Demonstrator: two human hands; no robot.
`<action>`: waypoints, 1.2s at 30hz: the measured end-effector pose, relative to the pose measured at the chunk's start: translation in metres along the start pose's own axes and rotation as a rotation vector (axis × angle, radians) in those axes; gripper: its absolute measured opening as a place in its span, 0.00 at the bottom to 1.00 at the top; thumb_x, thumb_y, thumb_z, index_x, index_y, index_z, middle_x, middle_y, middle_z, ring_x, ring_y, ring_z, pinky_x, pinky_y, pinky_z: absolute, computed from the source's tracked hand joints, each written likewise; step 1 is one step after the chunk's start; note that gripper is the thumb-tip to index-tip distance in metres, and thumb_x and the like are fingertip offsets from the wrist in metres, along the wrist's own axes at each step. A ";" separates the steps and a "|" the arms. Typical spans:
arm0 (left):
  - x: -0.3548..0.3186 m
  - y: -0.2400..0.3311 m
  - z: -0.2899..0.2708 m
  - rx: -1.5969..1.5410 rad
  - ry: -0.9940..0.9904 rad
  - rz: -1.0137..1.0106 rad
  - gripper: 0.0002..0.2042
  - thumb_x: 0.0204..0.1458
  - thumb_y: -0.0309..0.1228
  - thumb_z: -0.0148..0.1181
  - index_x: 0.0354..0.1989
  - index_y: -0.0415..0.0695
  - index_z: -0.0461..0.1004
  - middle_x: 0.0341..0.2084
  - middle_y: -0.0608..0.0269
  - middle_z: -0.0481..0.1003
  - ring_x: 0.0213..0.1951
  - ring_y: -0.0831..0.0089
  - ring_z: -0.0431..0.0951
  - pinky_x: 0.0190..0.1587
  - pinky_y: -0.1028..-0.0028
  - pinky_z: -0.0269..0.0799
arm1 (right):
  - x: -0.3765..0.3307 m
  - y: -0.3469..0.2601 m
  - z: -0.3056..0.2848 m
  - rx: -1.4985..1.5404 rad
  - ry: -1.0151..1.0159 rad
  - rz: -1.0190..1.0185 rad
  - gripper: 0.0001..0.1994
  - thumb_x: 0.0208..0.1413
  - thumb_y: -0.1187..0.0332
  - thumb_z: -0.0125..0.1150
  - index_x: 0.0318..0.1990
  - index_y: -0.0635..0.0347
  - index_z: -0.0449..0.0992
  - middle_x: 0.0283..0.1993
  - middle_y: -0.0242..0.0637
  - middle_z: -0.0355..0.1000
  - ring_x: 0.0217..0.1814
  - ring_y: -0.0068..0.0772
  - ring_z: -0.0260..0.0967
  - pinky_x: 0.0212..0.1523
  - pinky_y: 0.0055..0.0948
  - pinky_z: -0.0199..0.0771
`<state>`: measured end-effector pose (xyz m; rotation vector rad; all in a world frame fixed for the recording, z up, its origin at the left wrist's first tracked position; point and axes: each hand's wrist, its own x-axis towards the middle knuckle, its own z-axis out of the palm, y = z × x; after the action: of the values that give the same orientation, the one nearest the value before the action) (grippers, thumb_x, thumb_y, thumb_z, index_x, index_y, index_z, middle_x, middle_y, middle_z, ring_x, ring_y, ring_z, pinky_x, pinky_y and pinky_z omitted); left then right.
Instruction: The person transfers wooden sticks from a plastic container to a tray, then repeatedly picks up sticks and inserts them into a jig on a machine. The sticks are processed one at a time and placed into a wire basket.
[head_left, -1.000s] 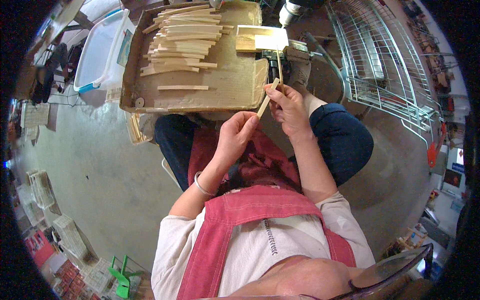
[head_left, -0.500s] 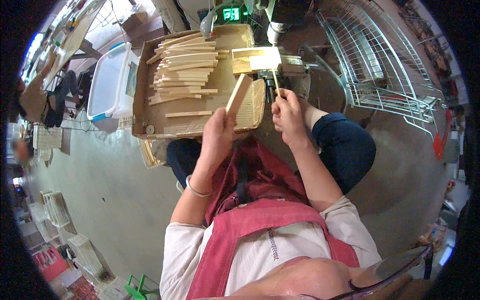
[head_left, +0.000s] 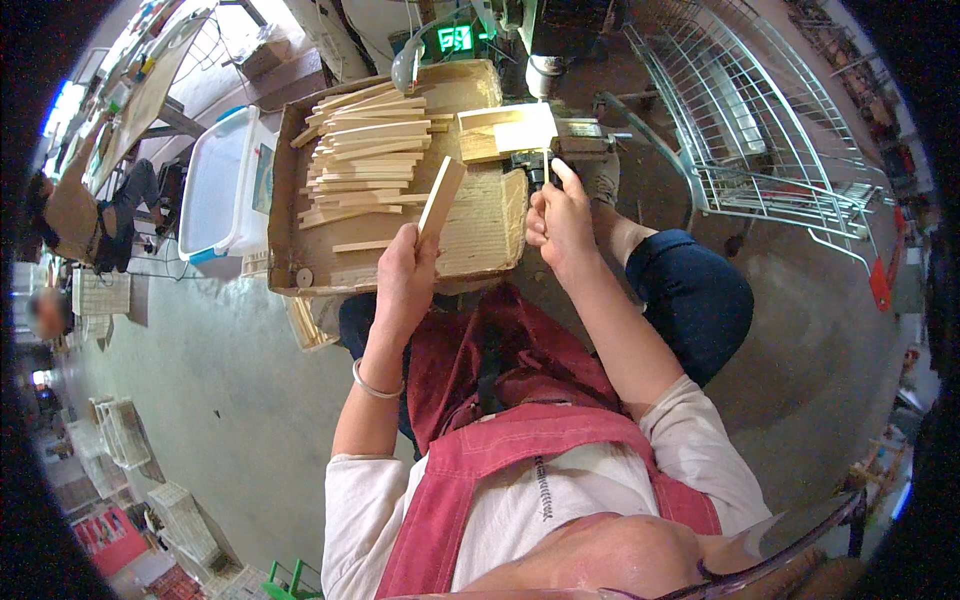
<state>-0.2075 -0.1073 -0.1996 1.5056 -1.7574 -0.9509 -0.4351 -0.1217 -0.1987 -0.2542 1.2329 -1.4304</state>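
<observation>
here, strips (head_left: 378,133) on cardboard (head_left: 480,230); grey floor (head_left: 265,430)

You've got room for your left hand (head_left: 407,275) over the box's (head_left: 482,218) bare right side — strips (head_left: 365,155) fill its left. Ahead of your right hand (head_left: 563,225), block (head_left: 490,132) and fixture (head_left: 588,143) obstruct; cart (head_left: 850,210) well right. Gap between your hands — free.

The wood strips (head_left: 375,133) look smooth and matt, the cardboard tray (head_left: 472,212) rough, the wire cart (head_left: 735,125) glossy metal.
</observation>
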 end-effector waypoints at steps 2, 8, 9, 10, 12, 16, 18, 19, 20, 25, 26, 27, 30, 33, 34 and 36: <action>-0.002 0.000 -0.002 -0.006 -0.004 0.018 0.10 0.67 0.33 0.52 0.35 0.39 0.69 0.23 0.62 0.74 0.22 0.75 0.73 0.26 0.72 0.71 | 0.008 0.002 0.008 0.052 -0.048 0.012 0.26 0.65 0.72 0.41 0.71 0.45 0.55 0.28 0.30 0.59 0.17 0.20 0.52 0.14 0.24 0.51; -0.007 0.015 -0.015 -0.080 -0.002 -0.086 0.09 0.65 0.32 0.54 0.36 0.38 0.69 0.23 0.52 0.73 0.24 0.62 0.74 0.29 0.65 0.70 | 0.010 0.015 0.037 0.096 -0.214 0.224 0.20 0.68 0.69 0.41 0.66 0.47 0.61 0.26 0.30 0.59 0.16 0.21 0.53 0.13 0.25 0.51; -0.006 0.009 -0.015 -0.061 0.011 -0.048 0.09 0.65 0.32 0.54 0.36 0.38 0.69 0.23 0.52 0.73 0.24 0.62 0.74 0.29 0.65 0.70 | 0.008 0.016 0.034 0.069 -0.212 0.169 0.21 0.68 0.69 0.40 0.67 0.47 0.60 0.26 0.30 0.59 0.16 0.21 0.53 0.13 0.25 0.51; -0.006 0.002 -0.018 -0.040 0.029 -0.015 0.09 0.65 0.32 0.54 0.37 0.38 0.69 0.23 0.52 0.73 0.25 0.62 0.75 0.30 0.64 0.71 | 0.001 0.015 0.033 0.040 -0.212 0.118 0.22 0.68 0.69 0.40 0.68 0.48 0.59 0.25 0.30 0.59 0.15 0.21 0.53 0.13 0.26 0.51; -0.007 -0.005 -0.021 -0.020 0.040 0.008 0.09 0.66 0.32 0.53 0.36 0.39 0.69 0.22 0.56 0.73 0.24 0.66 0.74 0.29 0.67 0.70 | -0.001 0.014 0.030 0.035 -0.122 0.003 0.26 0.65 0.73 0.40 0.71 0.48 0.57 0.24 0.30 0.60 0.14 0.21 0.53 0.12 0.26 0.52; -0.004 -0.002 -0.023 0.026 0.029 0.018 0.09 0.65 0.32 0.53 0.35 0.39 0.68 0.23 0.54 0.72 0.24 0.62 0.73 0.29 0.65 0.69 | 0.009 0.012 0.020 -0.017 -0.192 0.095 0.29 0.62 0.77 0.41 0.72 0.52 0.54 0.26 0.31 0.61 0.15 0.21 0.52 0.13 0.25 0.52; -0.001 -0.001 -0.023 0.055 0.033 0.037 0.09 0.65 0.32 0.53 0.36 0.38 0.68 0.23 0.50 0.72 0.26 0.55 0.74 0.30 0.61 0.69 | 0.007 0.013 0.018 -0.113 -0.261 0.110 0.29 0.63 0.76 0.41 0.72 0.52 0.54 0.25 0.31 0.61 0.14 0.20 0.52 0.11 0.24 0.51; 0.000 0.003 -0.023 0.059 0.034 0.041 0.09 0.65 0.32 0.53 0.36 0.38 0.68 0.23 0.49 0.72 0.26 0.54 0.73 0.30 0.61 0.69 | -0.005 0.009 0.020 -0.159 -0.254 0.077 0.29 0.63 0.76 0.41 0.73 0.51 0.55 0.24 0.30 0.60 0.14 0.20 0.52 0.11 0.24 0.51; 0.001 0.006 -0.022 0.062 0.033 0.045 0.09 0.65 0.32 0.53 0.35 0.38 0.68 0.23 0.49 0.71 0.26 0.53 0.73 0.30 0.60 0.68 | -0.011 0.008 0.021 -0.205 -0.247 0.044 0.29 0.63 0.76 0.41 0.73 0.51 0.56 0.23 0.30 0.60 0.13 0.20 0.52 0.10 0.24 0.51; 0.010 0.006 -0.015 0.103 0.018 0.084 0.09 0.64 0.31 0.53 0.34 0.38 0.67 0.25 0.46 0.72 0.29 0.46 0.72 0.33 0.58 0.68 | 0.004 0.008 0.002 -0.138 -0.160 0.072 0.25 0.65 0.74 0.42 0.69 0.52 0.61 0.23 0.28 0.61 0.12 0.17 0.50 0.09 0.21 0.48; 0.014 0.006 -0.013 0.114 0.018 0.095 0.09 0.64 0.31 0.53 0.34 0.38 0.67 0.26 0.45 0.72 0.30 0.44 0.72 0.34 0.57 0.68 | 0.001 0.002 0.002 -0.216 -0.279 0.120 0.24 0.66 0.73 0.42 0.69 0.53 0.61 0.24 0.27 0.61 0.13 0.16 0.50 0.10 0.21 0.48; 0.018 0.008 -0.012 0.131 0.012 0.115 0.09 0.64 0.31 0.53 0.34 0.38 0.67 0.27 0.45 0.72 0.32 0.43 0.72 0.35 0.56 0.68 | -0.001 -0.003 0.001 -0.293 -0.399 0.168 0.23 0.68 0.72 0.42 0.69 0.54 0.61 0.25 0.27 0.62 0.13 0.15 0.50 0.10 0.20 0.48; 0.039 0.014 -0.007 0.238 -0.002 0.188 0.09 0.63 0.32 0.53 0.35 0.38 0.68 0.29 0.44 0.74 0.35 0.40 0.73 0.37 0.52 0.69 | -0.014 -0.008 -0.005 -0.297 -0.268 0.008 0.22 0.67 0.71 0.44 0.67 0.55 0.65 0.24 0.27 0.63 0.13 0.15 0.50 0.10 0.21 0.48; 0.067 0.024 0.012 0.419 -0.058 0.240 0.10 0.63 0.34 0.53 0.36 0.38 0.70 0.32 0.43 0.76 0.39 0.40 0.76 0.40 0.48 0.71 | -0.009 0.000 -0.028 -0.424 -0.147 -0.260 0.21 0.67 0.72 0.46 0.67 0.56 0.66 0.23 0.25 0.63 0.16 0.13 0.51 0.14 0.18 0.52; 0.079 0.028 0.021 0.460 -0.084 0.261 0.09 0.62 0.33 0.53 0.36 0.38 0.70 0.32 0.43 0.76 0.39 0.40 0.77 0.40 0.49 0.72 | -0.005 0.004 -0.034 -0.476 -0.118 -0.348 0.21 0.67 0.72 0.46 0.67 0.56 0.66 0.23 0.24 0.63 0.17 0.13 0.52 0.15 0.18 0.53; 0.101 0.034 0.039 0.540 -0.138 0.307 0.08 0.61 0.31 0.52 0.35 0.37 0.70 0.32 0.43 0.77 0.38 0.41 0.78 0.39 0.50 0.73 | -0.007 0.003 -0.038 -0.552 -0.130 -0.432 0.20 0.64 0.78 0.46 0.62 0.62 0.72 0.25 0.28 0.67 0.25 0.18 0.61 0.28 0.24 0.66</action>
<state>-0.2728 -0.1997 -0.1916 1.4338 -2.3952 -0.4494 -0.4598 -0.0955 -0.2140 -1.0258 1.5047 -1.3714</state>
